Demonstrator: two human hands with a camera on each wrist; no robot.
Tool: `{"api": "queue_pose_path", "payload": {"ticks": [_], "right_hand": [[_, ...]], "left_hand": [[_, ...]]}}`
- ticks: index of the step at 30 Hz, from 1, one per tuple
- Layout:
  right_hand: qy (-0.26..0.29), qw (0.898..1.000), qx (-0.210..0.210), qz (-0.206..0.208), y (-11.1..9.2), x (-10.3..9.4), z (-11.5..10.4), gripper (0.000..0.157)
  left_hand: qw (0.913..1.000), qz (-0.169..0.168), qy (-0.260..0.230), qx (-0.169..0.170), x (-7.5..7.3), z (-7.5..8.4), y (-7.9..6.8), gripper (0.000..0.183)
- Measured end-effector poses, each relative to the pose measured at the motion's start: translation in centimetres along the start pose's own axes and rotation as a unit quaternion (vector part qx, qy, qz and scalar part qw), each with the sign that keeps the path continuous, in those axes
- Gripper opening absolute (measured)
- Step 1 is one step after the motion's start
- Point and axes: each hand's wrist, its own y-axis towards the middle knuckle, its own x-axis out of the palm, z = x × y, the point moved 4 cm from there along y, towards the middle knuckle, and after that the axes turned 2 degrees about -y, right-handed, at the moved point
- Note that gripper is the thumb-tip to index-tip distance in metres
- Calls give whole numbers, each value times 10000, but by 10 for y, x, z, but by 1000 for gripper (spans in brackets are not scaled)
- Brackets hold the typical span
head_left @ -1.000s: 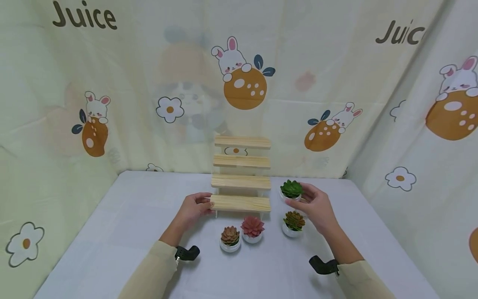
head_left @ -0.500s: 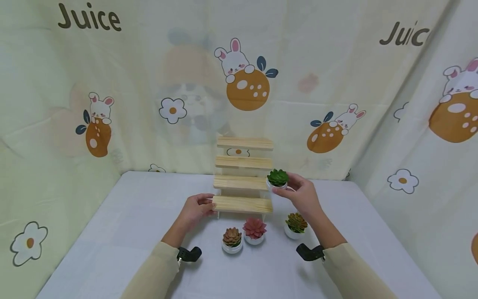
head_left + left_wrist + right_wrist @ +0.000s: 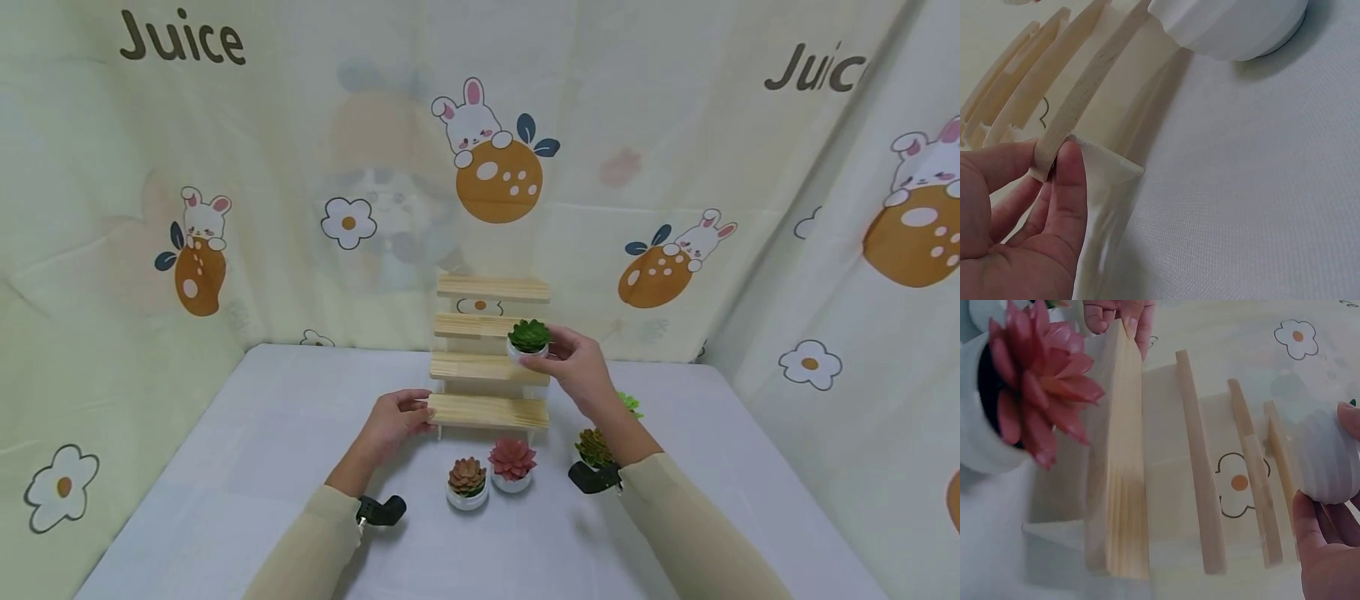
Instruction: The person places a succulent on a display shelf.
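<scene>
A wooden four-step display stand (image 3: 487, 410) stands at the back of the table. My left hand (image 3: 393, 423) pinches the left end of its lowest board, thumb on one face and fingers on the other in the left wrist view. My right hand (image 3: 579, 367) holds a green potted succulent (image 3: 529, 337) by its white pot (image 3: 1327, 456), upright in front of the stand's upper right part. Whether the pot touches a board cannot be told. In front of the stand sit a red succulent (image 3: 513, 460) and a brown succulent (image 3: 467, 477), both in white pots.
An orange-green succulent (image 3: 594, 447) stands on the right, partly behind my right forearm and wrist camera. Bright green leaves (image 3: 630, 404) of another plant peek out beyond that forearm. A printed curtain (image 3: 375, 317) hangs close behind the white-covered table (image 3: 262, 433).
My right hand has carried the green succulent left and upward, from beside the stand to in front of its boards. My left hand keeps its grip on the lowest board.
</scene>
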Motion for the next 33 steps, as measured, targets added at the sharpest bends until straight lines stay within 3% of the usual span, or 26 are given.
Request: {"api": "queue_pose_path", "payload": {"ticks": [19, 33], "right_hand": [[280, 9987, -435, -19, 55, 33, -33, 58], [-119, 9984, -524, 203, 94, 49, -51, 46]], "left_hand": [[9999, 42, -94, -30, 1, 0, -1, 38], [10000, -78, -62, 3, 0, 2, -1, 40]]}}
